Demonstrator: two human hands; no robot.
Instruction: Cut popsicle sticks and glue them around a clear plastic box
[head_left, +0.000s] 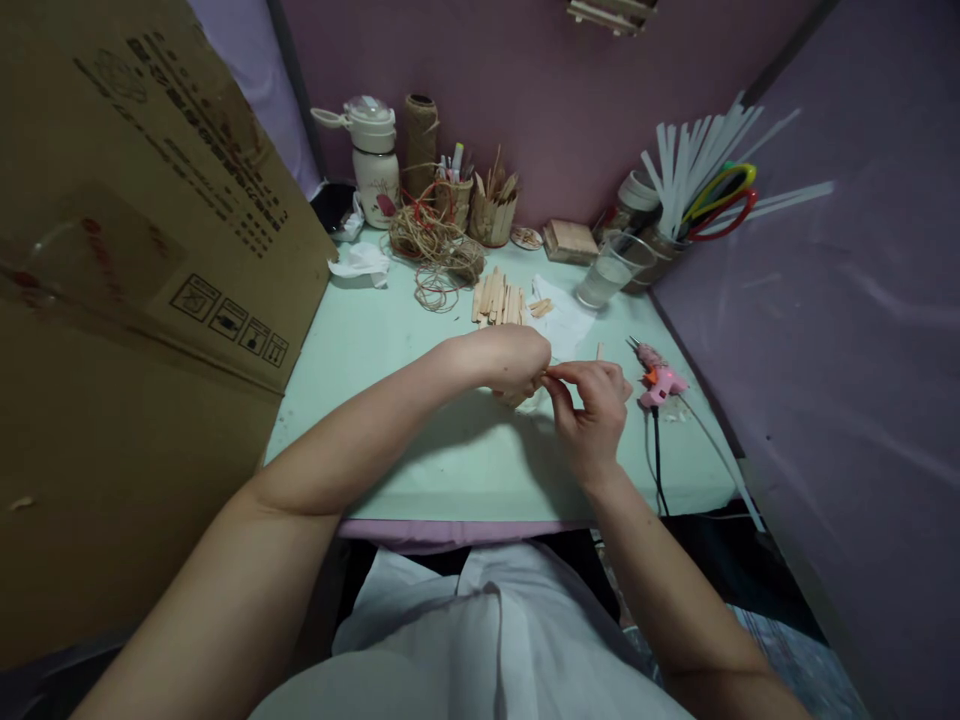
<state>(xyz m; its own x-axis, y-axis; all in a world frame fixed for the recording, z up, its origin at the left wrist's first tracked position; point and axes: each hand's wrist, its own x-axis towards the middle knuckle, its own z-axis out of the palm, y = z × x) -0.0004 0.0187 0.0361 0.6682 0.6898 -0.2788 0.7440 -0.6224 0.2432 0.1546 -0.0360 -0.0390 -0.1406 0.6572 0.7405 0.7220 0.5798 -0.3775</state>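
My left hand (516, 358) is bent over at the wrist above the table, its fingers curled under and mostly hidden from view. Below it shows a bit of pale wood-coloured material, too covered to name. My right hand (596, 405) meets it from the right, thumb and forefinger pinched together at the left hand's fingertips. Whatever lies in that pinch is too small to make out. Just beyond the left hand is a row of flat wooden sticks (498, 296). A pink glue gun (663, 385) rests on the table to the right of my right hand.
Tangled twine (427, 232), a white bottle (375, 180), a stick-covered pen holder (493, 212) and a wooden block (570, 242) line the back. A clear cup (613, 270) stands near glue sticks (679, 165) and scissors (724, 205). A cardboard box (150, 300) walls the left side.
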